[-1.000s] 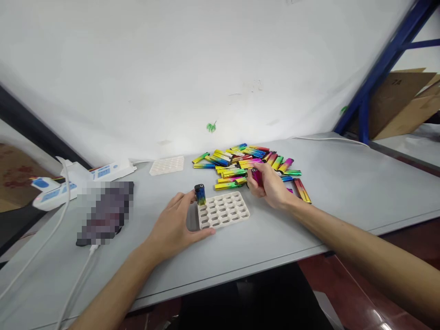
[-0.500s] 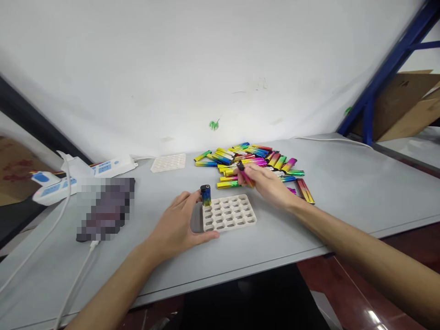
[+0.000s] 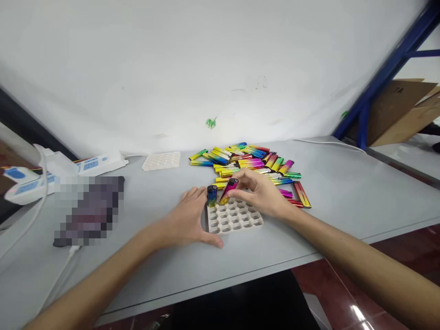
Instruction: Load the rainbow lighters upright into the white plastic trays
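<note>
A pale tray with rows of holes point(image 3: 235, 220) lies in front of me. A blue lighter point(image 3: 212, 196) stands upright in its far left corner. My left hand point(image 3: 187, 217) lies along the tray's left edge with thumb and fingers spread apart, the fingertips close beside the blue lighter. Between thumb and fingers, my right hand point(image 3: 256, 192) grips a pink-and-yellow lighter point(image 3: 229, 189). It leans with its black top up, its lower end at the holes just right of the blue one. Whether that end is inside a hole I cannot tell.
Behind the tray spreads a pile of shiny coloured lighters point(image 3: 252, 162). A second pale tray point(image 3: 161, 161) lies near the wall. At left are power strips point(image 3: 99, 163), a blurred-out dark object point(image 3: 91, 211) and a white cable point(image 3: 57, 282). Cardboard point(image 3: 398, 110) stands far right.
My right hand has brought the pink-and-yellow lighter from the pile's front edge left to the tray, beside the blue lighter. My left hand stays at the tray's edge. The view has shifted slightly.
</note>
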`<state>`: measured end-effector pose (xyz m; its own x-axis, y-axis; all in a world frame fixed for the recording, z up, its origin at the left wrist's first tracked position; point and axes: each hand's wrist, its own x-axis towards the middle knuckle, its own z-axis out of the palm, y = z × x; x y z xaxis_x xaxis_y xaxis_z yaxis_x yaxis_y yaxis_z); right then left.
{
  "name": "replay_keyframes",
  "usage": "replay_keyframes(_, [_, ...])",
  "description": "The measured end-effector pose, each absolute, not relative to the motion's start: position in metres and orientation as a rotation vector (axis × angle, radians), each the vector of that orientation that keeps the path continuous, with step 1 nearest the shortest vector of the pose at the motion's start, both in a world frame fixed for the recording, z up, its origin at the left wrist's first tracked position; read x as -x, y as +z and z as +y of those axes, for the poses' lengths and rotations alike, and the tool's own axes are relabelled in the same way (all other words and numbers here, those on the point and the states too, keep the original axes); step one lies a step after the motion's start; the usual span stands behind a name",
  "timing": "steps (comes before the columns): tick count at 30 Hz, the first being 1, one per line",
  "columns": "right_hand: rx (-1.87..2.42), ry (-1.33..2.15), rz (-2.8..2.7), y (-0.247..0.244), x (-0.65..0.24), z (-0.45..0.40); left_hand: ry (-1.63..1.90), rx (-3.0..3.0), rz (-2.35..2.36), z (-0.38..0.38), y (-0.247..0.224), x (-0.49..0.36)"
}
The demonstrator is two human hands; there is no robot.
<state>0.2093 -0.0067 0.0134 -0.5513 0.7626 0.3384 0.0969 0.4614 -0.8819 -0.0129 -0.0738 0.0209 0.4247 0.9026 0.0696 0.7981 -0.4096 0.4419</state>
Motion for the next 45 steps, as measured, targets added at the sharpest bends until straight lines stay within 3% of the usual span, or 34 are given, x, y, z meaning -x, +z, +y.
replay_keyframes(15, [0.803, 0.772, -2.158, 0.016, -0.204, -0.007, 0.548, -2.289, 1.385, -0.069, 0.018, 0.011])
replay_keyframes(34, [0.816, 0.45, -2.359, 0.023, -0.211, -0.009, 0.706, -2.181, 1.634, -0.063, 0.01, 0.012])
replay_keyframes(40, [1.04, 0.1, -2.192, 0.024, -0.237, 0.016, 0.71, -2.239, 1.748, -0.06, 0.012, 0.026])
replay_keyframes(45, [1.116, -0.001, -2.317, 0.014, -0.246, 0.025, 0.648, -2.199, 1.813, -0.058, 0.015, 0.035])
